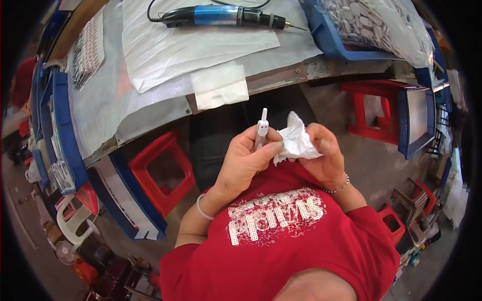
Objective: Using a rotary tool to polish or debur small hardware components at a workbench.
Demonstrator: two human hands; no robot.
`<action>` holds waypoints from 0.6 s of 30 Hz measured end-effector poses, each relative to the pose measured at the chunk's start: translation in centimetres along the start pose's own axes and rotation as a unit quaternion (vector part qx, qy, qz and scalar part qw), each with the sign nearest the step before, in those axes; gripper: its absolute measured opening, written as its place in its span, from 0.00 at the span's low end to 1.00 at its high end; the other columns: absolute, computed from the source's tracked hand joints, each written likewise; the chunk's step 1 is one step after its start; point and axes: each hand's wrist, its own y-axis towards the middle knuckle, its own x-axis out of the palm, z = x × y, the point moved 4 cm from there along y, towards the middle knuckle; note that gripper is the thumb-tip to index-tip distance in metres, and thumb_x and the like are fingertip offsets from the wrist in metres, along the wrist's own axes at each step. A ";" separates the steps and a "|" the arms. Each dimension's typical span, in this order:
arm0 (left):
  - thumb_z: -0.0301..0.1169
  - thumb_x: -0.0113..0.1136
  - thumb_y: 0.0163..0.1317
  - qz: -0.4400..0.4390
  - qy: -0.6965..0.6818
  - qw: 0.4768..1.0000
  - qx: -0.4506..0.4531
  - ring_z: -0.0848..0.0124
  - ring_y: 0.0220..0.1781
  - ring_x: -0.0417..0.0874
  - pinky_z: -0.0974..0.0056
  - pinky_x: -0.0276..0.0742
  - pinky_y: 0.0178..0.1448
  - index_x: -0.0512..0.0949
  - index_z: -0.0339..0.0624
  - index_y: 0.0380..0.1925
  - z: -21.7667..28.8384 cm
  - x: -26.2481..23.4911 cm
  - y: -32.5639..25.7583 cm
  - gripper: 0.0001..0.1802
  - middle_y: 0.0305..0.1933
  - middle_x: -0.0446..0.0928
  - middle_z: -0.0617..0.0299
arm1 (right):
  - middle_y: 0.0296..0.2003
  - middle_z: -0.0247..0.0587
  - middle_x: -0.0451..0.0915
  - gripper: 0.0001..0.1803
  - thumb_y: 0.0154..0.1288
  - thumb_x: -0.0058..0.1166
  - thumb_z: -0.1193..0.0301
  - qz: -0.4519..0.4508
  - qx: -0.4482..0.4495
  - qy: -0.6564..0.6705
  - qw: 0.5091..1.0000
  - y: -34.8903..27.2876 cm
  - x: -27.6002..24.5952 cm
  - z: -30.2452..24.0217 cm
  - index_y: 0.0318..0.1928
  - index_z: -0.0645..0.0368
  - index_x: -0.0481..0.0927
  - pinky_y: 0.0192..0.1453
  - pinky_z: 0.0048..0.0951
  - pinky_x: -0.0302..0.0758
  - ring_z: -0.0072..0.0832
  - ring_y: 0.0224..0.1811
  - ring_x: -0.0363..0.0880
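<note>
In front of my chest, above the lap, my left hand (235, 163) holds a small white plastic device (262, 128) upright between its fingers. The device has a narrow rounded tip at the top and two small dark spots on its body; its lower end is partly hidden by the fingers. A crumpled white tissue (296, 142) is pinched in my right hand (329, 154), right beside the device. My left thumb reaches to the tissue's left edge. Whether the tissue touches the device I cannot tell.
On the paper-covered table (108, 108) lies a blue and black electric screwdriver (216, 16). A blue bin (321, 35) of small white plastic parts stands at the far right. Red stools (187, 168) flank my lap, and a blue-edged tray (431, 131) is to the right.
</note>
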 end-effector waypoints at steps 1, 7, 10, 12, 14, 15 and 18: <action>0.24 0.59 0.60 0.003 -0.002 1.000 -0.001 0.86 0.21 0.66 0.78 0.60 0.24 0.74 0.37 0.37 -0.1 0.1 -0.2 0.06 0.28 0.72 0.69 | 0.37 0.45 0.76 0.06 0.61 0.47 0.74 0.019 0.034 0.020 0.999 0.0 -0.2 0.6 0.35 0.64 0.70 0.45 0.31 0.75 0.31 0.38 0.76; 0.24 0.58 0.62 0.016 0.100 0.992 0.070 0.84 0.31 0.72 0.77 0.69 0.35 0.73 0.38 0.36 -1.6 -0.6 0.5 0.04 0.31 0.73 0.69 | 0.35 0.33 0.73 0.16 0.57 0.59 0.75 0.093 0.086 -0.264 0.956 0.6 0.2 2.6 0.43 0.61 0.68 0.41 0.23 0.75 0.20 0.37 0.75; 0.24 0.57 0.62 0.004 0.007 1.000 0.020 0.84 0.31 0.71 0.78 0.68 0.35 0.72 0.38 0.38 -1.7 -1.0 0.2 0.06 0.31 0.73 0.69 | 0.34 0.34 0.74 0.13 0.58 0.58 0.75 0.108 0.152 -0.235 0.954 0.3 -0.7 2.3 0.42 0.62 0.69 0.39 0.22 0.75 0.20 0.35 0.76; 0.23 0.59 0.61 0.047 0.047 0.995 0.074 0.85 0.34 0.71 0.78 0.67 0.35 0.72 0.38 0.43 -1.2 -1.8 0.1 0.11 0.33 0.71 0.70 | 0.36 0.38 0.78 0.10 0.60 0.55 0.75 0.095 0.123 -0.125 0.980 0.1 -1.7 2.0 0.41 0.62 0.71 0.38 0.23 0.75 0.22 0.35 0.77; 0.25 0.62 0.59 0.087 0.084 0.988 0.094 0.83 0.38 0.72 0.78 0.69 0.40 0.72 0.38 0.47 -0.6 -2.7 0.2 0.16 0.33 0.69 0.71 | 0.38 0.42 0.78 0.09 0.61 0.54 0.74 0.057 0.113 -0.017 0.992 0.2 -1.5 1.1 0.41 0.63 0.72 0.38 0.26 0.75 0.25 0.35 0.78; 0.25 0.62 0.59 0.089 0.083 0.988 0.094 0.83 0.38 0.72 0.78 0.69 0.40 0.72 0.38 0.47 -0.3 -3.0 0.3 0.16 0.33 0.69 0.71 | 0.38 0.42 0.78 0.09 0.61 0.54 0.74 0.057 0.116 -0.016 0.992 0.2 -1.4 0.9 0.41 0.63 0.72 0.38 0.26 0.75 0.25 0.35 0.78; 0.27 0.66 0.56 0.028 0.030 0.998 0.040 0.79 0.41 0.75 0.74 0.72 0.47 0.71 0.36 0.51 -0.5 -3.3 0.7 0.22 0.37 0.73 0.67 | 0.42 0.45 0.77 0.12 0.60 0.54 0.72 0.007 0.185 0.078 0.980 0.2 -0.2 0.9 0.43 0.62 0.70 0.42 0.32 0.76 0.30 0.43 0.78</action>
